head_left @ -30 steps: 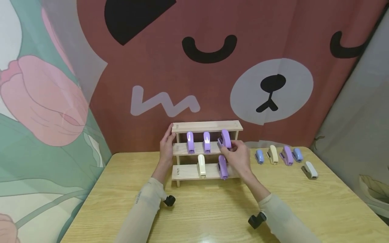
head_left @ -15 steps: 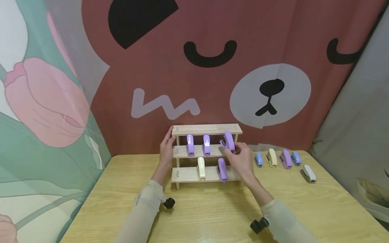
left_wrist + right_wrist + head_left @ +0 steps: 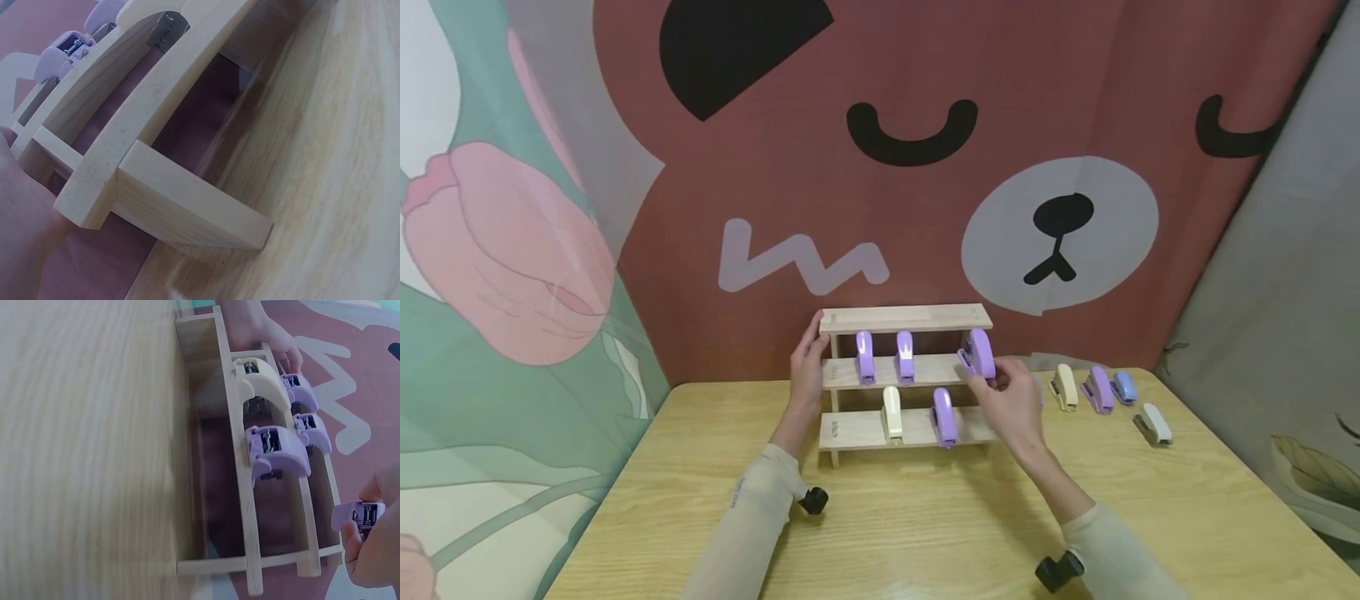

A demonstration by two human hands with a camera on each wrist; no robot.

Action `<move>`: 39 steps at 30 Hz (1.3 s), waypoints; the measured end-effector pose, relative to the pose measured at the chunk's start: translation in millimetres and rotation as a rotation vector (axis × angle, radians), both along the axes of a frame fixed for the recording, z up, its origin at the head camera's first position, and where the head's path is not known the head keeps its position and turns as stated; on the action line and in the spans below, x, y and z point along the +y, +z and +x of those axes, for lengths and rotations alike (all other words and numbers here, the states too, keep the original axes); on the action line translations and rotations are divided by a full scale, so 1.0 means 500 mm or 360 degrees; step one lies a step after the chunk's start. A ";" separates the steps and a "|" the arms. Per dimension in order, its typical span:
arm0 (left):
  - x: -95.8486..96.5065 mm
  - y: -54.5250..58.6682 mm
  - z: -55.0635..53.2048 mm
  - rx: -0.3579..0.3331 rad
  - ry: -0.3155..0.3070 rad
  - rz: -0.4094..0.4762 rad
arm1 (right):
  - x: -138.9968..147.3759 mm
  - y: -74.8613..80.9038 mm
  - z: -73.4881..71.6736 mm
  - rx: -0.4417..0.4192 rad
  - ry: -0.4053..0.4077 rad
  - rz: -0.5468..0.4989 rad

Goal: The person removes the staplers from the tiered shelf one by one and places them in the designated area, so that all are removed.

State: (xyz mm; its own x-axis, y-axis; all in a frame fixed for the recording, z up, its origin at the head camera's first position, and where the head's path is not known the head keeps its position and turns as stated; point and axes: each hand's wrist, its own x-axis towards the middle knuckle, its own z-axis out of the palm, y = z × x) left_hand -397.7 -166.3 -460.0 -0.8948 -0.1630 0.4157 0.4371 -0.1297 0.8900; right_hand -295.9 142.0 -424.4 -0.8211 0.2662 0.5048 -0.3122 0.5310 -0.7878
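My right hand [image 3: 1013, 402] pinches a purple stapler [image 3: 981, 354] at the right end of the middle shelf; in the right wrist view this stapler [image 3: 351, 515] appears held off the shelf's end. My left hand [image 3: 807, 375] grips the left end of the three-tier wooden rack [image 3: 910, 317], fingers near its upper shelves. Two purple staplers, one left [image 3: 865, 357] and one centre [image 3: 905, 357], stand on the middle shelf. On the bottom shelf are a cream stapler [image 3: 891, 414] and another purple stapler [image 3: 943, 417].
Right of the rack on the wooden table [image 3: 895, 533] stand a cream stapler [image 3: 1063, 387], a purple stapler [image 3: 1098, 389], a blue stapler [image 3: 1123, 387] and a white stapler [image 3: 1153, 425]. Another blue one is mostly hidden behind my right hand. A bear-printed curtain [image 3: 760, 167] hangs behind.
My right hand has shifted right with the purple stapler, toward the rack's right end, and now covers most of one blue stapler. My left hand stays at the rack's left side.
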 end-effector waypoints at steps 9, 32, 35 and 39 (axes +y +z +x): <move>0.002 0.002 -0.004 -0.0003 0.0010 0.0034 | 0.056 -0.021 0.022 0.0055 -0.0061 0.0061; -0.004 0.001 -0.004 0.0030 0.0006 0.0049 | 0.267 -0.095 0.079 0.0054 -0.0302 0.0394; -0.003 0.001 -0.002 0.0020 0.0008 0.0043 | 0.295 -0.105 0.081 0.0063 -0.0327 0.0434; -0.001 0.002 -0.001 0.0010 0.0003 0.0039 | 0.323 -0.115 0.090 0.0006 -0.0335 0.0432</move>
State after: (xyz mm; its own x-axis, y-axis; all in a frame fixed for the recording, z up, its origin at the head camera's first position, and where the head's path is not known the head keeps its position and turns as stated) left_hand -398.3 -166.7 -458.8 -0.8919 -0.1750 0.4171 0.4429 -0.1507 0.8838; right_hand -250.8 303.4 -482.0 -0.7606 0.2850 0.5833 -0.1759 0.7744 -0.6078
